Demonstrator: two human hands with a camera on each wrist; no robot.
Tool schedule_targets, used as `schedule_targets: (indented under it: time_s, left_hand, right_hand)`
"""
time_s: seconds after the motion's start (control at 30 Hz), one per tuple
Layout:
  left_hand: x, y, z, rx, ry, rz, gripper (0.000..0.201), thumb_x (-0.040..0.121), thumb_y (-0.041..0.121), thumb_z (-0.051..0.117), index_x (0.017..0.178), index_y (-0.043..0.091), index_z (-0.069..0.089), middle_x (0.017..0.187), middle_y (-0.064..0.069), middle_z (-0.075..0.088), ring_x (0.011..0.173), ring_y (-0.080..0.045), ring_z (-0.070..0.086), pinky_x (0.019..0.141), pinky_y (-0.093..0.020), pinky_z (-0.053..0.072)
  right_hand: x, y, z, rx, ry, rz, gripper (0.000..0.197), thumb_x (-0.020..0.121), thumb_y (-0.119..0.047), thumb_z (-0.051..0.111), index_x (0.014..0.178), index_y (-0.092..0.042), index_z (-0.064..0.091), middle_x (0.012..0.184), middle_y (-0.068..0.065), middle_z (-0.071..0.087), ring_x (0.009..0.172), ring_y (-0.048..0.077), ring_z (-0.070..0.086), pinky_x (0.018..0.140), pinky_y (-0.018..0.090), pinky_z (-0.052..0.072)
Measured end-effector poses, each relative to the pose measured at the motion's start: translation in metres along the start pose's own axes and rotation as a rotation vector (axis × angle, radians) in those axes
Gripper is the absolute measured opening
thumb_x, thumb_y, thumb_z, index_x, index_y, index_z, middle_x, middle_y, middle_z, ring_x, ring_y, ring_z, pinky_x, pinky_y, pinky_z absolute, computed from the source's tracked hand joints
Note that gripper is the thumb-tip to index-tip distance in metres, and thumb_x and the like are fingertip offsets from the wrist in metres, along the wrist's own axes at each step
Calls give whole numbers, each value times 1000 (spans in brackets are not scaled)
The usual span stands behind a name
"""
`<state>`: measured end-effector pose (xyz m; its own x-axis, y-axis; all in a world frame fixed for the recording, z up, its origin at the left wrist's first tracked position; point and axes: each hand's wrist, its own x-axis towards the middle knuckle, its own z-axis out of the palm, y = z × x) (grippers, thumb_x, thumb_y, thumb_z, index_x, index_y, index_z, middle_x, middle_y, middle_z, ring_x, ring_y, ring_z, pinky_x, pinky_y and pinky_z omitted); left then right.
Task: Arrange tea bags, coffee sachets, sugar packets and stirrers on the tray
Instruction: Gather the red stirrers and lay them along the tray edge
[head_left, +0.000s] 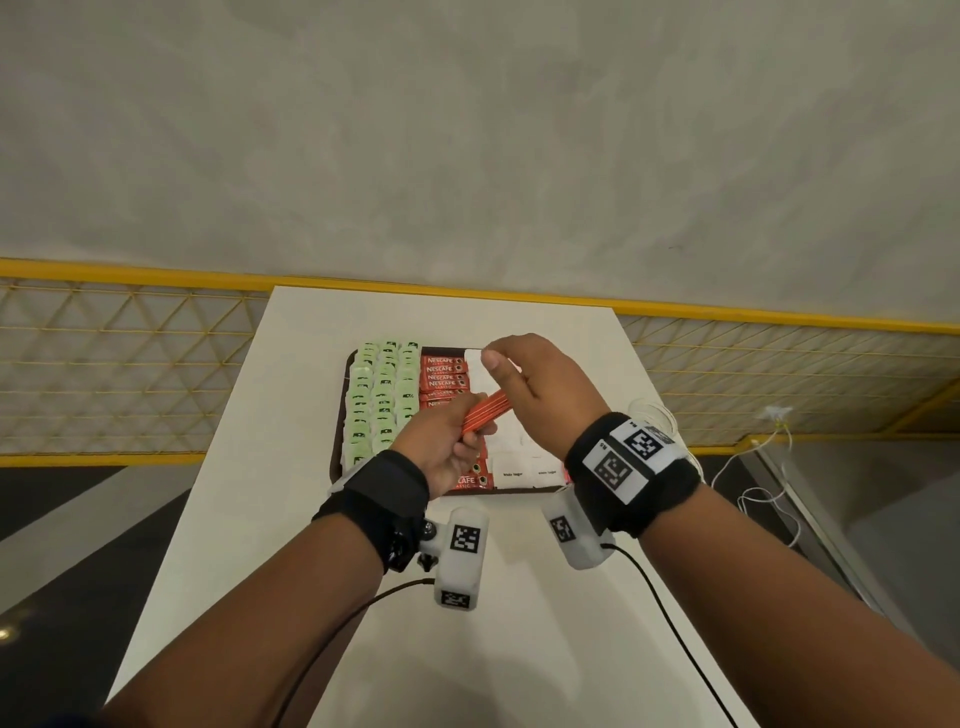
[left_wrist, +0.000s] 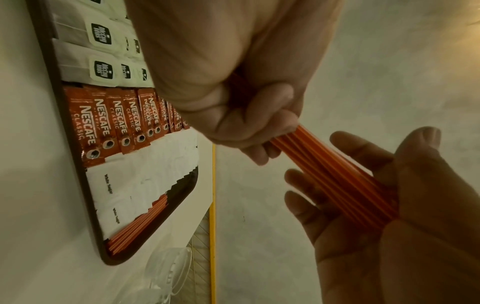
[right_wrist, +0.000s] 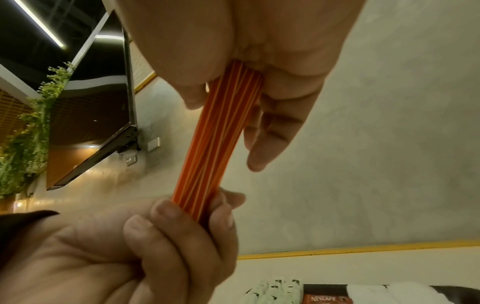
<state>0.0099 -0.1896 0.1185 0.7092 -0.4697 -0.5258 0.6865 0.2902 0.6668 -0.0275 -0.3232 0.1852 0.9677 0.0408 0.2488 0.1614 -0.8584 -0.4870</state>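
My left hand (head_left: 447, 441) grips one end of a bundle of orange stirrers (head_left: 485, 410) above the brown tray (head_left: 343, 415). The bundle's other end rests against the palm of my right hand (head_left: 535, 395), whose fingers (left_wrist: 309, 185) are spread and nearly straight. On the tray lie rows of green tea bags (head_left: 382, 395), red Nescafe coffee sachets (head_left: 444, 374) and white sugar packets (head_left: 514, 467). In the left wrist view more orange stirrers (left_wrist: 137, 226) lie along the tray's right edge beside the sugar. The right wrist view shows the held stirrers (right_wrist: 221, 139) running from palm to left fist (right_wrist: 155, 236).
The tray sits on a narrow white table (head_left: 260, 519) against a yellow mesh railing (head_left: 104, 364). Clear plastic packaging (left_wrist: 168, 271) lies on the table right of the tray. Black cables (head_left: 675, 639) trail from my wrist cameras over the near tabletop.
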Motion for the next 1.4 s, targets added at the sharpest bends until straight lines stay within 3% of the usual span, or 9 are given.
schedule_targets:
  time_s: [0.13,0.3,0.5,0.7,0.87,1.07,1.2,1.33,1.4]
  left_hand:
    - [13,4,11,68,94,116,23,98,23,55,107,2,60,69,-7,60,41,-6,39,32,-14,30]
    - [31,-1,16,382,201,293,19,95,21,61,86,4,62,56,-2,52,38,-8,42,36,-18,34]
    - [77,11,13,1064,211,382,37,93,24,62,69,-3,64,54,-9,57,40,-10,50,46,-20,43]
    - [129,9,41,1401,139,394,47,91,27,61,48,14,47,48,2,42,41,-7,41,51,-23,38]
    - [157,3,59,1412,150,354,43,95,49,55,70,14,61,58,2,63,47,-5,63,50,-19,46]
    - [167,-6,46,1125,366,429,61,99,57,34,101,0,57,96,-19,63,86,-34,64,78,-52,55]
    - [157,-38,25,1550,93,343,30,97,41,54,88,15,64,87,0,63,79,-17,58,74,-33,50]
    - [143,-75,13,1783,-152,158,16,90,36,65,100,24,67,102,4,59,90,-13,57,81,-27,47]
    - [140,-83,9,1808,-194,134,17,89,30,66,104,23,67,105,3,58,94,-16,58,84,-29,48]
  right_hand:
    - [-5,28,-2,361,68,266,44,86,-57,59,119,-28,54,104,-1,58,71,15,65,60,31,57]
    - [-9,61,6,871,-149,401,15,88,-20,71,98,-9,67,84,10,64,57,20,61,52,28,50]
    - [5,112,21,95,-565,247,34,95,-53,49,102,-22,63,83,-6,66,73,13,64,69,33,54]
    - [18,144,45,117,-625,209,31,98,-35,52,121,-16,49,101,1,62,83,16,62,77,33,52]
    - [22,178,60,177,-578,259,25,103,-28,42,116,-8,48,81,-2,51,64,9,48,64,30,45]
    - [55,231,73,416,-428,648,23,98,-29,46,104,-7,49,78,4,51,61,17,49,58,34,48]
    - [88,273,98,357,-369,837,25,95,-26,52,106,-4,50,94,16,55,80,27,52,77,43,50]
    - [104,277,97,294,-386,897,16,95,-18,53,80,-19,50,94,6,53,68,16,49,60,23,44]
    - [111,281,97,265,-395,881,6,95,-17,53,98,-18,58,105,7,52,79,18,51,56,21,41]
